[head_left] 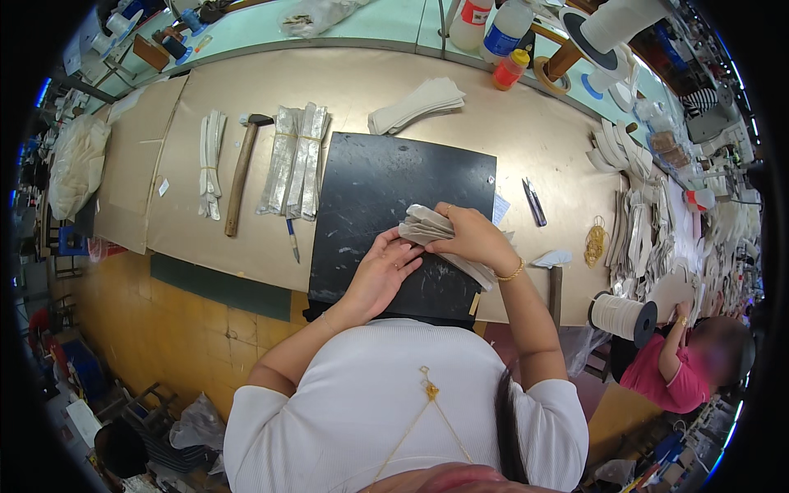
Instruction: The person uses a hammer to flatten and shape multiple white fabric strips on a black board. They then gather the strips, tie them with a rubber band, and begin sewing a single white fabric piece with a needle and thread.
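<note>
Your right hand (474,240) gripped a stack of off-white, flat, strip-shaped pieces (422,225) mid-frame, over the black rectangular board (370,182); your left hand (378,273), loosely open, was at the stack's lower left. A slackened pinch could have let its layers slip askew.

And here it is, just right of the middle of the frame: a stack of pale strips (426,224), off-white to greyish, many thin layers pressed together and pinched in the right hand (470,238). Its near-left end shows the edges fanned slightly apart, uneven and a little wavy, while a long pale length slants out below that hand toward the lower right, over the dark board (403,177).
</note>
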### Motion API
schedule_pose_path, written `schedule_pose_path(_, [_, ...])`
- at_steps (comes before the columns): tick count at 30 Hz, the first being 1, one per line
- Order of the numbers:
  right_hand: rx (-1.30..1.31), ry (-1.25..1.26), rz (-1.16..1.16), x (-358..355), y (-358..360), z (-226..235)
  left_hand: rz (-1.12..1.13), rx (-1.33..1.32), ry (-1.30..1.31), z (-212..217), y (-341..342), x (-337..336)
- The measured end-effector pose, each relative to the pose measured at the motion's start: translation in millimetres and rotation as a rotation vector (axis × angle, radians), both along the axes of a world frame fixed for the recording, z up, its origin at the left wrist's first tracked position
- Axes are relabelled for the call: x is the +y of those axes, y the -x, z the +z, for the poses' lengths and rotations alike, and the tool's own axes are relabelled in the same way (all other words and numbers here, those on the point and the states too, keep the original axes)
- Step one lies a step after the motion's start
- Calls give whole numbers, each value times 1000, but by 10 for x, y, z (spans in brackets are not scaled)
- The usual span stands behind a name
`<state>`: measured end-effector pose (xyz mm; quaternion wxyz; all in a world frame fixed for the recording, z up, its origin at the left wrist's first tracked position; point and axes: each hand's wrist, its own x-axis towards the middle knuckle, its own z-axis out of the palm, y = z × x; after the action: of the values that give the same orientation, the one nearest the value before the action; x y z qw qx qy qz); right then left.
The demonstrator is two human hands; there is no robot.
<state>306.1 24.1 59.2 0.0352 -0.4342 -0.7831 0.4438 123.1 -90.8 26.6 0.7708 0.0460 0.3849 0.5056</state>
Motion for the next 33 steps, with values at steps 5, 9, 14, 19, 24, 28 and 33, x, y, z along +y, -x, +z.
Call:
schedule_pose_path(5, [149,49,-67,153,-126,99,-8,231,-217,75,-88,186])
schedule_pose_path(9, [287,70,-164,168,-173,87,69,328,-418,73,-176,369])
schedule_pose_path(14, [441,133,-311,188,-181,211,93,380,-517,151,-122,599])
schedule_pose_path(19, [519,163,-442,182,-313,500,256,471,-587,422,172,809])
schedule_pose_path(24, [577,136,-407,88,-405,836,403,789,-787,906,427,953])
schedule_pose_path(28, [742,183,-322,14,-186,822,252,873,-828,1088,246,871])
schedule_pose_path(33, [811,70,-239,-3,66,650,162,791,-922,1076,72,759])
